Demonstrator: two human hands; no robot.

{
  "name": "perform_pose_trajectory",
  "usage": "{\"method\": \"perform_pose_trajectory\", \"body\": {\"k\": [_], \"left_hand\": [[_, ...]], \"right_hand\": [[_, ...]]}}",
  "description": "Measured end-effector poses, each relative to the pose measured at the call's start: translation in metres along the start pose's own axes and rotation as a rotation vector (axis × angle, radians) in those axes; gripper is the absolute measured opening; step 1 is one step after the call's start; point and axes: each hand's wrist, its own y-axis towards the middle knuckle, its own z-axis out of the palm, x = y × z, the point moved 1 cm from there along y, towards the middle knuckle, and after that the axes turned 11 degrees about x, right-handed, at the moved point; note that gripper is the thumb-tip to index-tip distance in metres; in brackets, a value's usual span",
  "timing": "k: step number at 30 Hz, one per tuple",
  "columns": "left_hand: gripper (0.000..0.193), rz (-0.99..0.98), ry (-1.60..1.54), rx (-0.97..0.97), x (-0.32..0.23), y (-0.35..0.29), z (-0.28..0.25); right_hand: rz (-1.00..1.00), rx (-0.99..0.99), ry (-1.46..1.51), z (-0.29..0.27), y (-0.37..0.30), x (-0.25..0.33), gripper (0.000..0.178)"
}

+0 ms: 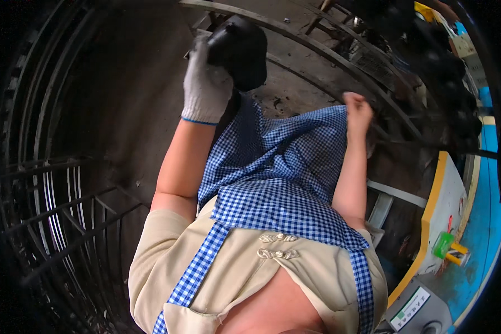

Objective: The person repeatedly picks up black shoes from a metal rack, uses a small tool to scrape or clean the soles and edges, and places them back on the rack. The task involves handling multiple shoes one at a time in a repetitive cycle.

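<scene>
My left hand (207, 89), in a white knit glove with a blue cuff edge, grips a black welding mask (242, 53) by its left side, out ahead of me. Bare and slightly blurred, my right hand (359, 114) is beside the right edge of my blue-and-white checked apron (286, 139). Its fingers look bent, but the blur hides whether they hold anything. Whether the hand touches the cloth is unclear too. The apron spreads over my lap.
Long metal bars (312, 44) cross ahead and to the right. At left stands a dark metal frame (89, 206). A blue surface (487, 222) at right carries a green-and-yellow object (448, 249). A grey box with a label (420, 309) is near my right side.
</scene>
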Motion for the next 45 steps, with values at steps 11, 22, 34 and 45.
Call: {"method": "perform_pose_trajectory", "body": {"k": [11, 22, 34, 45], "left_hand": [[0.036, -0.056, 0.155, 0.362, 0.021, -0.038, 0.009], [0.019, -0.117, 0.703, 0.508, 0.035, -0.065, 0.027], [0.026, -0.1, 0.586, 0.504, 0.044, -0.063, 0.033], [0.022, -0.199, 0.59, 0.416, 0.044, -0.061, 0.039]], "right_hand": [[-0.027, 0.23, 0.0, 0.02, -0.017, 0.092, 0.025], [-0.806, 0.475, -0.445, 0.023, -0.051, 0.199, 0.042], [-0.778, 0.352, -0.194, 0.042, -0.045, 0.165, 0.017], [-0.599, 0.295, -0.011, 0.053, -0.041, 0.153, 0.012]]}}
